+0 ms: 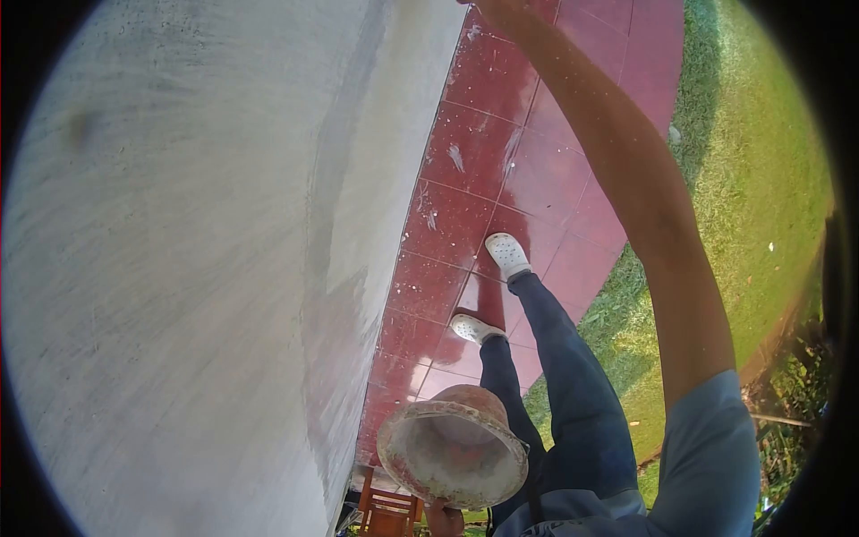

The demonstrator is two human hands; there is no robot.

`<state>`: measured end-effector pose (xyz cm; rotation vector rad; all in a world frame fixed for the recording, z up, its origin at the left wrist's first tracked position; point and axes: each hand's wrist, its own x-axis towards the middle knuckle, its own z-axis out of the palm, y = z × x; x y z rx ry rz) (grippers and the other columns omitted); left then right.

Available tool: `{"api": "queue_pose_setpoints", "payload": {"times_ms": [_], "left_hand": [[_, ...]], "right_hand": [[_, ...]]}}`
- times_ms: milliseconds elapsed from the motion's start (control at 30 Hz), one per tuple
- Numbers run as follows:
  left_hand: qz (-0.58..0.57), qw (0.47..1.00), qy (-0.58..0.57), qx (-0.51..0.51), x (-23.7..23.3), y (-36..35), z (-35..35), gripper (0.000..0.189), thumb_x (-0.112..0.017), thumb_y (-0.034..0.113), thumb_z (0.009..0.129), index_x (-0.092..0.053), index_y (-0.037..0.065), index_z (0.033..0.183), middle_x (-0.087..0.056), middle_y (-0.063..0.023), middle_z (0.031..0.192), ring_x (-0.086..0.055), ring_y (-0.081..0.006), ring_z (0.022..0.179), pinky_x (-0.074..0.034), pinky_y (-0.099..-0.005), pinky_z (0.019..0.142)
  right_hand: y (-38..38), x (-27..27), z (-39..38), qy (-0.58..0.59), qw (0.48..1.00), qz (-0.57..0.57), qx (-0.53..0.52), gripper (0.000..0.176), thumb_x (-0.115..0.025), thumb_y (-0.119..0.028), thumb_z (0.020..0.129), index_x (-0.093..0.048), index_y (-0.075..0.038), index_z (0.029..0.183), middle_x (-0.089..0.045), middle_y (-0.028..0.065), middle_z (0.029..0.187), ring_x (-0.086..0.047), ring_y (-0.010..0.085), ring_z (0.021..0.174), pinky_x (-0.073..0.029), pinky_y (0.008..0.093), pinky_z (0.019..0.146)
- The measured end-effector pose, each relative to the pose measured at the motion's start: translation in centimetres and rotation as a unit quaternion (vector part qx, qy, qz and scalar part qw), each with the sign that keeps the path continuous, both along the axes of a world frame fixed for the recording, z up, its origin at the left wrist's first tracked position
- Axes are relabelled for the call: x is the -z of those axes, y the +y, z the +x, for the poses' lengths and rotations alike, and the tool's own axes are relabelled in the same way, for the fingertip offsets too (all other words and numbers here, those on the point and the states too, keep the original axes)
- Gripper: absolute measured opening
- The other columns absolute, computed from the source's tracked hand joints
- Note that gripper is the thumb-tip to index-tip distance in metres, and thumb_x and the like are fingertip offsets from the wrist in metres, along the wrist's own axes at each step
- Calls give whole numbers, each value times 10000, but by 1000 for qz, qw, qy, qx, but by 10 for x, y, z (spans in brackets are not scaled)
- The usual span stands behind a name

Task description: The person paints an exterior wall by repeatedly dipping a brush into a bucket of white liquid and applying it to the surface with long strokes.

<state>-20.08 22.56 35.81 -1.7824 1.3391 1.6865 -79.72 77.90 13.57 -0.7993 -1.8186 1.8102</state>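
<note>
A reddish, paste-crusted bucket is held near my body at the bottom, its wide mouth turned up toward me. Its inside has a greyish-white coating. My left hand is closed at the lower side of the bucket, partly hidden by the rim and cut by the frame edge. My right arm reaches far up along the wall. Only a sliver of my right hand shows at the top edge, close to the wall, so its fingers and anything in them are out of sight.
The pale wall, with darker damp-looking patches, fills the left side. I stand on red floor tiles with white splatters, in white clogs. Grass borders the tiles on the right. A wooden chair is at the bottom, behind the bucket.
</note>
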Motion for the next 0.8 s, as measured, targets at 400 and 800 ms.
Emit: {"api": "queue_pose_setpoints", "payload": {"times_ms": [400,800], "left_hand": [[-122,987,-99,28,1,18,-13,136,-592,180,866,-586,161,731,-449,62,511,-291,-67,336,-189,-272,302],[21,998,15,-51,6,27,39,767,-526,-19,675,-345,30,1419,-491,-126,1354,-485,-315,1257,-406,-495,1070]], "right_hand": [[-242,31,250,-38,767,-47,-638,449,-602,-237,949,-532,-153,1384,-664,180,1135,-663,281,906,-505,384,839],[-40,50,109,45,977,-209,25,434,-510,-187,1000,-460,-105,1423,-404,-72,706,-331,20,556,-329,191,496]]}}
